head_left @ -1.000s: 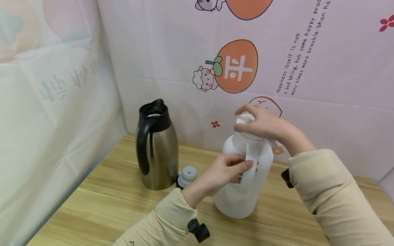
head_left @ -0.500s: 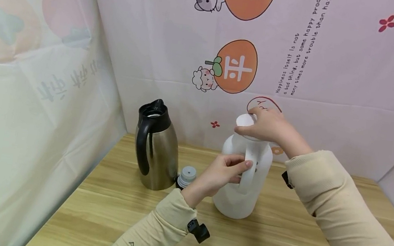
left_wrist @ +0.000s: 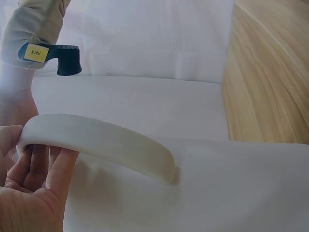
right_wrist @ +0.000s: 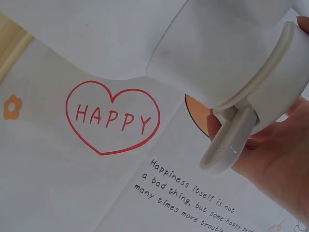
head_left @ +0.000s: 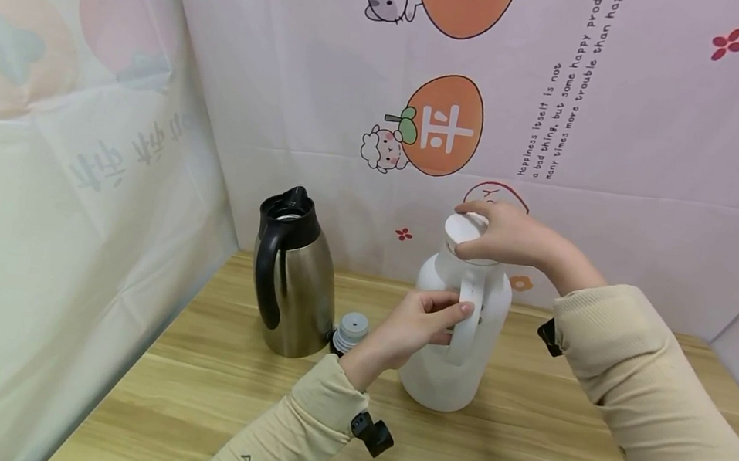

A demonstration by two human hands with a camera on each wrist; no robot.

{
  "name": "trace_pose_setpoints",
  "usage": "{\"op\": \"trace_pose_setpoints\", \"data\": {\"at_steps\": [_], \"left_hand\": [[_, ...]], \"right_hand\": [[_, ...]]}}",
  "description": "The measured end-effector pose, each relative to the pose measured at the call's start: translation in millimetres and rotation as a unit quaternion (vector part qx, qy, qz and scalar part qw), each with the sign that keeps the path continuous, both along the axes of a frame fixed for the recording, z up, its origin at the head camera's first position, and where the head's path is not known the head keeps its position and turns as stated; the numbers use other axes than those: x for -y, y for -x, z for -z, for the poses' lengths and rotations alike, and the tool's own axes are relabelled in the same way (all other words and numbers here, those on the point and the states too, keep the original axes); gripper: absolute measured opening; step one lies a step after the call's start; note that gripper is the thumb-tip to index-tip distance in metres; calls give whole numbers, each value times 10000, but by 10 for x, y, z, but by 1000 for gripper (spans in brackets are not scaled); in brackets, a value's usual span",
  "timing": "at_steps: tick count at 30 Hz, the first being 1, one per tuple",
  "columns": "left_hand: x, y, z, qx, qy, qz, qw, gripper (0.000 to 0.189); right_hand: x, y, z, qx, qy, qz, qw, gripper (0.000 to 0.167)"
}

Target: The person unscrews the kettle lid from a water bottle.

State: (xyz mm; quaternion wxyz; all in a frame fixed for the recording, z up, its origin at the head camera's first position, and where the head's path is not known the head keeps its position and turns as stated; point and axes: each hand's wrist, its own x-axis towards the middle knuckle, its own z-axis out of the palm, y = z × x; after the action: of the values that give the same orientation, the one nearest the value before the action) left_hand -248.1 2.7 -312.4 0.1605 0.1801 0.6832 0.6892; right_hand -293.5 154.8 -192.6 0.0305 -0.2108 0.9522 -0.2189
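Observation:
A white thermos jug point(head_left: 440, 384) stands upright on the wooden table. My left hand point(head_left: 424, 319) holds its curved handle point(left_wrist: 96, 137), with the fingers passed through behind and the thumb on the front. On top sits a round white lid point(head_left: 462, 228). My right hand point(head_left: 516, 236) grips this lid from the right, fingers on the far rim and thumb on the near side. In the right wrist view a short white spout or lever point(right_wrist: 229, 140) sticks out beneath the lid's rim, beside the hand.
To the left stands a steel vacuum jug point(head_left: 308, 292) with a black collar and handle, its top uncovered. A grey stopper point(head_left: 353, 327) sits on the table point(head_left: 179, 400) beside its base. A printed cloth point(head_left: 330, 101) hangs close behind the jugs.
My right hand has shifted its hold around the lid, moving slightly left and then back right. The lid's top shows more clearly than at first. My left hand has stayed on the handle.

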Motion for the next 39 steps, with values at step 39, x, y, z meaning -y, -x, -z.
{"op": "trace_pose_setpoints", "data": {"at_steps": [39], "left_hand": [[-31, -16, -5, 101, -24, -185, 9998, 37]], "right_hand": [[-278, -35, -65, 270, 1075, 523, 9925, 62]]}}
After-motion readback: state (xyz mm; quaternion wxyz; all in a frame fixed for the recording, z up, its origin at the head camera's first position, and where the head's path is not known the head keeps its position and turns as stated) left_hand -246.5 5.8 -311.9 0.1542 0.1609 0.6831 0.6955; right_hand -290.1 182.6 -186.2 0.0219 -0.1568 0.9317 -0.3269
